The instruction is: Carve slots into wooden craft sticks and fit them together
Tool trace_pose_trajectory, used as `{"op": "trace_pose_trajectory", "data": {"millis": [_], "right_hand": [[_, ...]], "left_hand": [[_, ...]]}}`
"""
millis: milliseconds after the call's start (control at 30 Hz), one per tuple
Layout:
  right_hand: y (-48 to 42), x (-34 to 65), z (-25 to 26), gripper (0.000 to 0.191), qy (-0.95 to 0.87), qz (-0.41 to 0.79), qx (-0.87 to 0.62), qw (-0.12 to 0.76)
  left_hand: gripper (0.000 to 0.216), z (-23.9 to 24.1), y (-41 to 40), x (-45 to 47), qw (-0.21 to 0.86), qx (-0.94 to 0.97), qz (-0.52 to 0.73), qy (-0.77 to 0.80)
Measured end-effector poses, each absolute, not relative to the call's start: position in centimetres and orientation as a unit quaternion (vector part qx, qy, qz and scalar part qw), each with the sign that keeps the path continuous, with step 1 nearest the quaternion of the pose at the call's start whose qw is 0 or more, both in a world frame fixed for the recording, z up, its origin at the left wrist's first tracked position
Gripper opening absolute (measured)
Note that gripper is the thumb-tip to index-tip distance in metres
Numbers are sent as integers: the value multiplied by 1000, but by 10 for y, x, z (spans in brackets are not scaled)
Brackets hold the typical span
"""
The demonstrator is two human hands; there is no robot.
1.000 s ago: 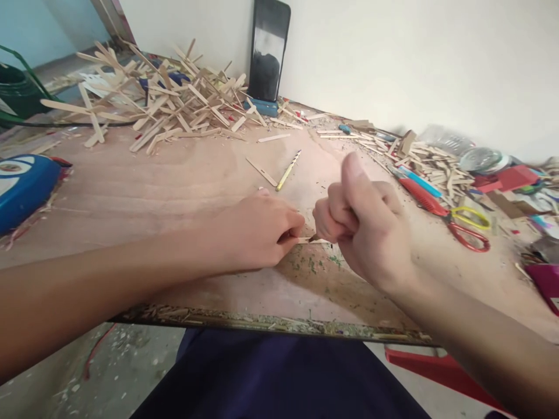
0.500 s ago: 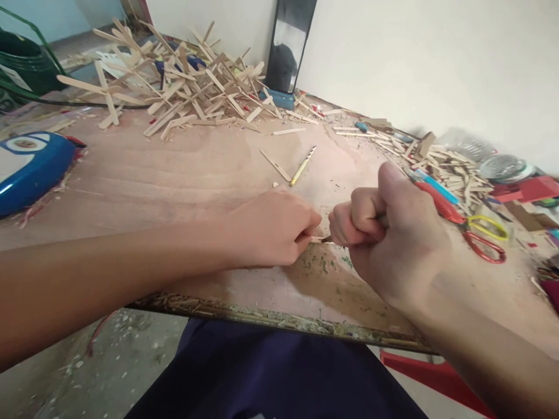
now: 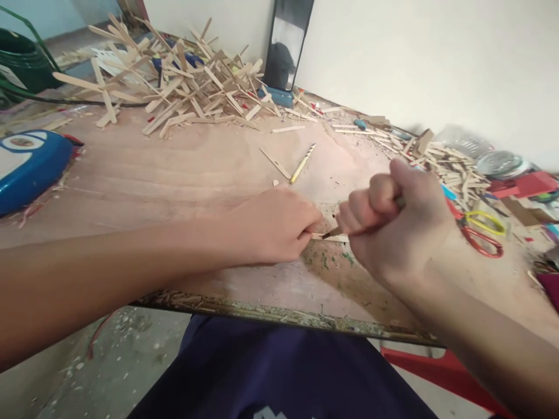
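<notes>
Your left hand [image 3: 279,230] lies knuckles up on the board [image 3: 174,174], its fingertips pinched on one end of a short stick [image 3: 337,238]. Most of that stick is hidden beneath the fingers, and only a pale stub shows between your two hands, flat on the board near the near edge. Your right hand [image 3: 395,233] is clenched in a fist around a tool [image 3: 331,232]. The handle is buried in the fist and only a dark tip shows, set on the stick just right of your left fingers; what kind of tool it is cannot be told. Green specks lie on the board just near of the stick. The far right clutter is blurred: red-handled scissors [image 3: 480,235] can be made out, with cut sticks beyond them. A clear round tub [image 3: 500,162] sits there, contents unreadable. At the far left a green bucket [image 3: 20,61] is cut off by the frame and its inside is not in view. A blue case [image 3: 28,166] lies at the left edge, partly cut off. A stick pile [image 3: 174,81] covers the far left of the board, and a phone [image 3: 288,43], its top out of frame, leans on the wall. A pencil [image 3: 303,163] lies far of your hands.
</notes>
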State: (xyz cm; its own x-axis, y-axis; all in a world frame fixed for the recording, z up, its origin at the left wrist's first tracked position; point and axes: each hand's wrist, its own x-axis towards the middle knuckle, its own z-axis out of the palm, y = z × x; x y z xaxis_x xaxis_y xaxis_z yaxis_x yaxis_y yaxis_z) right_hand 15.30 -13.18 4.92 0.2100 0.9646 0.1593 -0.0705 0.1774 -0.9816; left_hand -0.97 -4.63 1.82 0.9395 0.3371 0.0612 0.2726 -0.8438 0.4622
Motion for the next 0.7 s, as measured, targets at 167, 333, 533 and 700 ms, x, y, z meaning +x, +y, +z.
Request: {"op": "trace_pose_trajectory", "data": {"millis": [167,333,533,700], "right_hand": [[-135,148,47,69,-448,414,-491,622],[-137,151,45,73,-468,456,-457,604],[-127,174,44,80,-453,518,-429,585],[-128,175,43,83,-457,522,-425,581]], "left_hand": [[18,14,-45,-11,219,960,79,154],[19,14,-45,-14,200,966,82,143],[26,15,-41,-20,156,980,88,89],[30,15,-40,-24,64,991,112,30]]}}
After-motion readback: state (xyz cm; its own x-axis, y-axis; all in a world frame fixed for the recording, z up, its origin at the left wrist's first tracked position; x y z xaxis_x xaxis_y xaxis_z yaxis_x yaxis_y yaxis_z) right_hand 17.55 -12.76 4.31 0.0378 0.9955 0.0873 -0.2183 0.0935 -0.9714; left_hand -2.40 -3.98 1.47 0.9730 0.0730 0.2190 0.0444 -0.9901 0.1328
